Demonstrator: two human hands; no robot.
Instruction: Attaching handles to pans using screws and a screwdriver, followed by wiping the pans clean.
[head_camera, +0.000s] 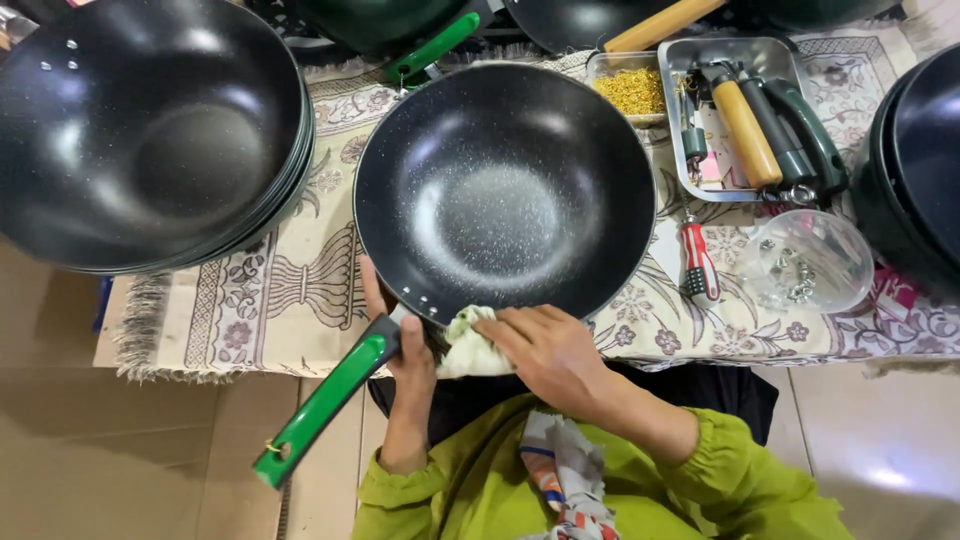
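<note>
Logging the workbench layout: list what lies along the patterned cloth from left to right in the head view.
Stack of black woks → black wok with green handle → red-handled screwdriver → steel tray of loose handles → clear bowl of small metal parts → more dark pans at the right edge.

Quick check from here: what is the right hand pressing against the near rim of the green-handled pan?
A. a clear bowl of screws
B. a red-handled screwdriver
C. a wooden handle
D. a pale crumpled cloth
D: the right hand presses a pale crumpled cloth against the near rim of the pan, while the left hand grips the pan by the base of its green handle.
</note>
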